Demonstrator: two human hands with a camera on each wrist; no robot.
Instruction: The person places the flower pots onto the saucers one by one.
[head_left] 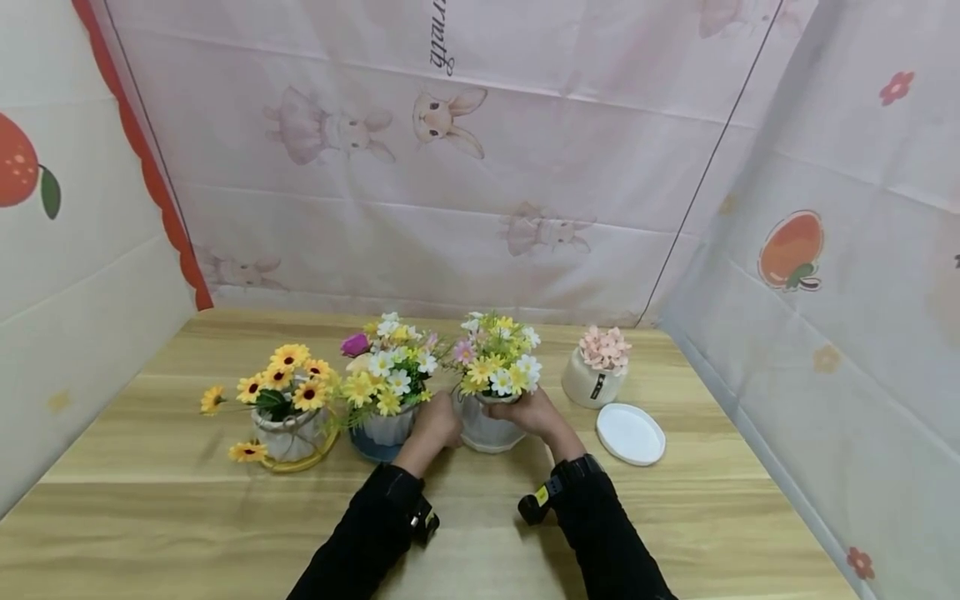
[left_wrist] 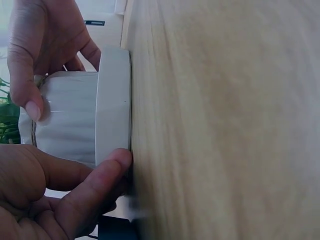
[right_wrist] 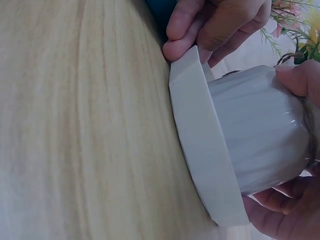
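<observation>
A white ribbed flowerpot (right_wrist: 260,130) with yellow, white and pink artificial flowers (head_left: 498,354) stands in a white faceted saucer (left_wrist: 113,107) at the middle of the table. My left hand (head_left: 437,423) pinches the saucer's left edge between thumb and fingers, low at the tabletop. Around the pot's upper part, near its twine, my right hand (head_left: 534,412) grips with the thumb on the near side. Just left of my left hand is another white pot (head_left: 388,427) of mixed flowers on a blue saucer (head_left: 367,446).
At the left, a pot of small sunflowers (head_left: 285,437) sits on a yellow saucer (head_left: 318,454). Back right stands a cream pot (head_left: 585,382) with pink flowers, and before it lies a white saucer (head_left: 632,433). Printed cloth walls (head_left: 420,250) border the wooden table (head_left: 150,517).
</observation>
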